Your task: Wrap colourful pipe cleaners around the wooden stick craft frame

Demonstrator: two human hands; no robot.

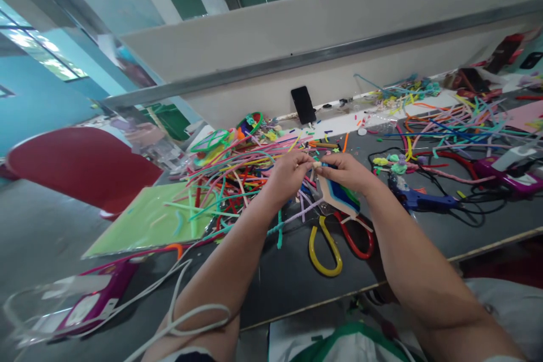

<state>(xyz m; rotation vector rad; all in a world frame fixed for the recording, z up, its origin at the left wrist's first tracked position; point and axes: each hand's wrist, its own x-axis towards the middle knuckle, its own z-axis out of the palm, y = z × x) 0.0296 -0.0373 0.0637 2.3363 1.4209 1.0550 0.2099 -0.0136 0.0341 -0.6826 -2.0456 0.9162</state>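
In the middle of the head view, my right hand (348,172) grips a striped craft piece (345,198) made of cream, blue and green pipe cleaners laid side by side. My left hand (291,175) is closed in a pinch at the cream pipe cleaner (317,164) on the piece's upper end, its fingertips nearly touching those of my right hand. Below the piece lie scissors with a yellow handle loop (311,251) and a red handle loop (371,246); their blades are hidden. A lilac pipe cleaner (297,215) crosses the table beside my left forearm.
A heap of coloured pipe cleaners (237,175) spreads on the left, beside a green sheet pack (131,220). A blue glue gun (428,201) with black cables lies right. Purple power strips (95,297) stand at both sides. A phone (302,104) leans on the partition.
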